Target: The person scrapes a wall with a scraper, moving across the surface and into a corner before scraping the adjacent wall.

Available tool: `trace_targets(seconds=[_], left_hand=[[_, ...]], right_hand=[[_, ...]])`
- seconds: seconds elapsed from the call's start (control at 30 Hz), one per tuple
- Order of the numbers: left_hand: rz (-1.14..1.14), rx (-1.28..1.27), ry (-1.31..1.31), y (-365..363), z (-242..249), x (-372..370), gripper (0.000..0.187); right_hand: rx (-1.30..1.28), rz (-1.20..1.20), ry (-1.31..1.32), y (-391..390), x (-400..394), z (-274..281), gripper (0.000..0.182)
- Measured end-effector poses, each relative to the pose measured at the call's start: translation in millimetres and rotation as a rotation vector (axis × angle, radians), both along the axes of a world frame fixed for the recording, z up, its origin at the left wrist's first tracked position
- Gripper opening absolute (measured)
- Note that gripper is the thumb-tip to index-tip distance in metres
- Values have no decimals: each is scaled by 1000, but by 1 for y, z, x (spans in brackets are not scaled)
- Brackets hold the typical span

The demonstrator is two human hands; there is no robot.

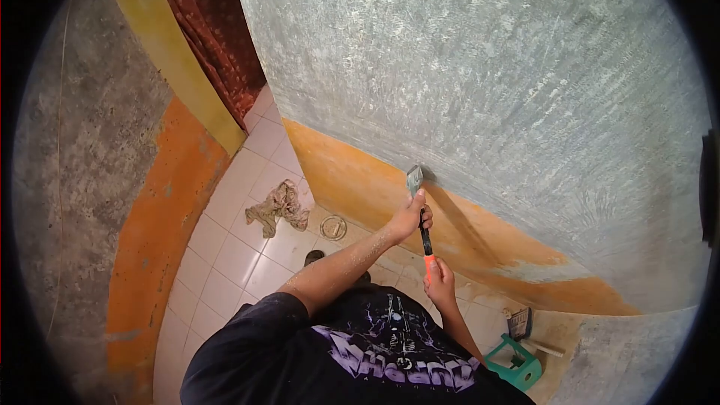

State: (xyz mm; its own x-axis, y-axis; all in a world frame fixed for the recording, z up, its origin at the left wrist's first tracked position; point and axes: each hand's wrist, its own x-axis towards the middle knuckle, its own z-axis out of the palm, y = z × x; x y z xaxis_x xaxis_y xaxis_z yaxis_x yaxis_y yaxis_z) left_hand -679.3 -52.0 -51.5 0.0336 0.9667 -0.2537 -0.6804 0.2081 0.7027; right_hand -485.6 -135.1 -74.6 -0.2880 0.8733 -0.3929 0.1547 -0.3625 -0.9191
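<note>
Grey wall (pixel 465 67) is meeting the scraper (pixel 426 241), apparently touching nr wall's lower edge. L hand (pixel 407 220) & R hand (pixel 440 283) are both gripping it, closed round. Pushing too steeply could be gouging wall; slipping, scuffing L hand. Rag (pixel 279 208) left of wall is poss. risking a trip.

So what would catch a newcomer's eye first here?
Most likely the long-handled scraper near the centre, gripped by the left fingers and, lower down, the right fingers. The broad grey wall filling the upper right, above an orange band, comes next. Then perhaps the crumpled cloth on the floor tiles, left of centre.
</note>
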Motion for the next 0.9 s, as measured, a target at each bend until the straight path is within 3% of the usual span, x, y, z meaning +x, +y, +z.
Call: trace_targets(seconds=[0.2,0.9], left_hand=[[32,-8,-40,3,-5,-5,36],[73,1,28,-1,-5,-23,38]], right_hand=[[221,38,-171,0,-6,-2,29],[321,18,-267,-11,-33,-18,30]])
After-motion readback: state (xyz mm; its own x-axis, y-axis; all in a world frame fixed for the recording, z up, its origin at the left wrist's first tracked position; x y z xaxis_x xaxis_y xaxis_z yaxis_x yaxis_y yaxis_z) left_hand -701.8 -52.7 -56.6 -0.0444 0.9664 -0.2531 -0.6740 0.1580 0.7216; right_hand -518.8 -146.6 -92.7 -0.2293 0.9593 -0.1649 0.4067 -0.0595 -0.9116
